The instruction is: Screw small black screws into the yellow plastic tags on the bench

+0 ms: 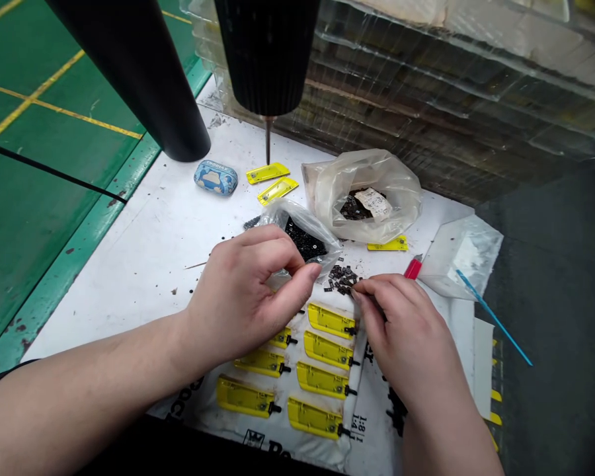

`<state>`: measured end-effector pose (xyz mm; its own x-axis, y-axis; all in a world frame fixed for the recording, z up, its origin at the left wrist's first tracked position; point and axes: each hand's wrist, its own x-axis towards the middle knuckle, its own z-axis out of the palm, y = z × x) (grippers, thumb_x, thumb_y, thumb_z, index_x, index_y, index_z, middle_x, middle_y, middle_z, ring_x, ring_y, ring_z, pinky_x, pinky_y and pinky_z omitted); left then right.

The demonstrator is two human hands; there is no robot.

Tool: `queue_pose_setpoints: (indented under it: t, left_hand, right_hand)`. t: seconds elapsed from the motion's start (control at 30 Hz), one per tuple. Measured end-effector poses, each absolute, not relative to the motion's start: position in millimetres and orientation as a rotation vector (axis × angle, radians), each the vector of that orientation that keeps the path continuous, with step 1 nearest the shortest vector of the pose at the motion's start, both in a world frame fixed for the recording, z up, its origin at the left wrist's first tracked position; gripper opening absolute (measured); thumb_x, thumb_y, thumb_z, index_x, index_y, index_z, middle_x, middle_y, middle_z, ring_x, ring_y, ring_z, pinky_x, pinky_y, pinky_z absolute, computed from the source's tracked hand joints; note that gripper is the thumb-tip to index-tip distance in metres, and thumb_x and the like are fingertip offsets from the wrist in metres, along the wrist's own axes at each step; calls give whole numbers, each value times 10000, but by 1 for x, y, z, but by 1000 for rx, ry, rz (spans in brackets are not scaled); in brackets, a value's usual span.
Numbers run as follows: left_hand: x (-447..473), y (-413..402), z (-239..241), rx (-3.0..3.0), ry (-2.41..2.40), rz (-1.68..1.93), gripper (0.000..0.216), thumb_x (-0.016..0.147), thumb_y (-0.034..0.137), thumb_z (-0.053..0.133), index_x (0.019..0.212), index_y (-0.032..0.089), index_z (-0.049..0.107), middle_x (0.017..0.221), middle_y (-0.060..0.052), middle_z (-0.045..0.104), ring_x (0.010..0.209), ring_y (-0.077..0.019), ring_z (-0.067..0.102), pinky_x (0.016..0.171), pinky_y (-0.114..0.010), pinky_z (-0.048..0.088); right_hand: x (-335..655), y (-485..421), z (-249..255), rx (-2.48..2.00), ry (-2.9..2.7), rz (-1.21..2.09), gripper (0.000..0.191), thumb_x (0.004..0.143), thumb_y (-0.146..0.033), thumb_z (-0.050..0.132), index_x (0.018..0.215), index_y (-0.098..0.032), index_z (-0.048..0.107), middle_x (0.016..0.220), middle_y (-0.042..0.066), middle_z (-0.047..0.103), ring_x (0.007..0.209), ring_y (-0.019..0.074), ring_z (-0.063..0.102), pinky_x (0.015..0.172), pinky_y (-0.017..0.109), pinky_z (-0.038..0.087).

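Far left on the white surface point(143, 251), small blue oval tin point(215, 177), parked clear of the work. Next, left hand point(242, 291) curled over the rows of yellow plastic clips point(322, 380), grip together, thumb against forefinger, right at the mouth of the crumpled clear bag of black bits point(305, 235); anything pinched there hidden. Loose heap of tiny black parts point(341, 276) between both hands, probably tipped out for easy reach. Then right hand point(406, 330), palm down, fingertips closed at the heap's near edge, touching it, just above the top yellow clip; contents of that grip impossible to tell.
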<state>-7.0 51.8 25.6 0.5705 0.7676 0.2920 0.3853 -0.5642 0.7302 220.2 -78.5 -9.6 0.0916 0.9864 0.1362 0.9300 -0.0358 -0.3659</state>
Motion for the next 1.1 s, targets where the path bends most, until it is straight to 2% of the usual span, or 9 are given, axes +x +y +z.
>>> queue_pose_setpoints:
  t: [0.23,0.43,0.63,0.77,0.83,0.93,1.1]
  left_hand:
    - [-6,52,25,2179,900,829,217,1019,222,710,804,210,690,835,3,723,772,-129,676,733,-272,529]
    - [-7,51,24,2183,884,840,218,1020,219,713,803,202,693,837,1,725,772,-127,670,736,-272,517]
    - [-7,51,25,2167,879,848,228,1021,207,713,794,185,693,830,-1,717,778,-117,665,747,-262,514]
    - [-7,52,23,2159,878,833,228,1025,225,710,801,182,707,828,-8,717,774,-127,665,733,-273,508]
    - [-8,52,22,2142,854,836,227,1026,237,709,807,173,715,830,-15,718,771,-129,665,728,-277,506]
    - [-8,50,21,2125,766,835,225,1027,241,712,818,158,722,858,-32,728,799,-136,676,749,-279,518]
    - [-9,44,23,2137,599,780,233,1040,266,705,836,156,720,888,-44,723,803,-137,669,725,-268,517]
  right_hand:
    - [221,-80,-9,-2030,-1883,203,124,1098,-320,621,1150,-253,711,1101,56,751,1020,261,715,903,447,573]
    - [220,-79,-11,-2023,-1903,207,121,1103,-312,601,1117,-249,704,1084,61,746,1002,270,709,899,451,564]
    - [217,-80,4,-2030,-1737,294,123,1097,-349,618,1085,-271,712,1108,43,760,1001,227,726,890,375,571]
    - [214,-88,12,-2090,-1366,542,193,1063,-480,686,1102,-312,772,1032,27,801,854,204,741,747,334,592]
    - [212,-92,13,-2026,-1096,754,245,1025,-524,749,1145,-313,784,1054,35,816,873,197,757,724,303,609]
    - [208,-92,16,-1739,-792,1028,256,958,-480,855,1119,-292,790,1054,43,820,881,166,749,751,256,629]
    - [201,-87,26,-1376,-524,1305,154,905,-367,915,977,-272,818,881,26,802,718,107,705,645,178,595]
